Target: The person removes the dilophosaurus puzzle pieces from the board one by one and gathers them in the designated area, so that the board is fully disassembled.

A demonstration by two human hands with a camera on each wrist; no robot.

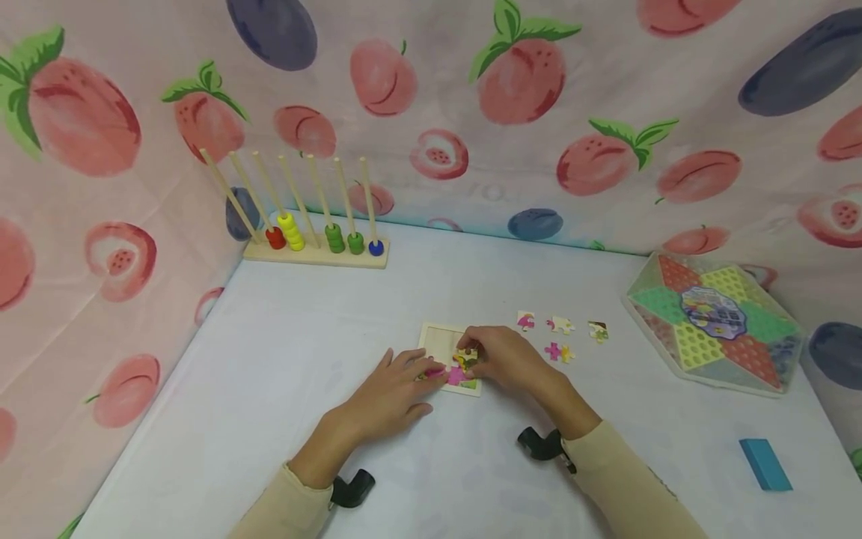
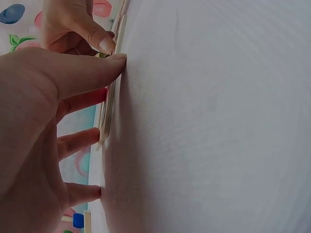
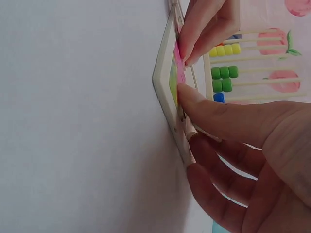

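Note:
A small square wooden puzzle tray (image 1: 441, 340) lies on the white table, partly filled with pink and green pieces (image 1: 456, 376). With thumb and fingers, my right hand (image 1: 508, 361) pinches a yellow-and-green jigsaw piece (image 1: 464, 358) over the tray's right part. My left hand (image 1: 387, 400) spreads its fingers at the left side, fingertips on the pink pieces and the tray's edge. Seen from the right wrist, the right thumb (image 3: 214, 114) presses down close over the tray (image 3: 165, 80); the held piece is mostly hidden there. In the left wrist view the left thumb (image 2: 92, 73) sits at the tray's rim.
Several loose jigsaw pieces (image 1: 560, 325) lie right of the tray. A bead abacus (image 1: 316, 254) with upright pegs stands at the back left. At the right are a hexagonal box of coloured pieces (image 1: 714, 322) and a blue block (image 1: 765, 464). Fruit-patterned cloth (image 1: 438, 97) hangs behind.

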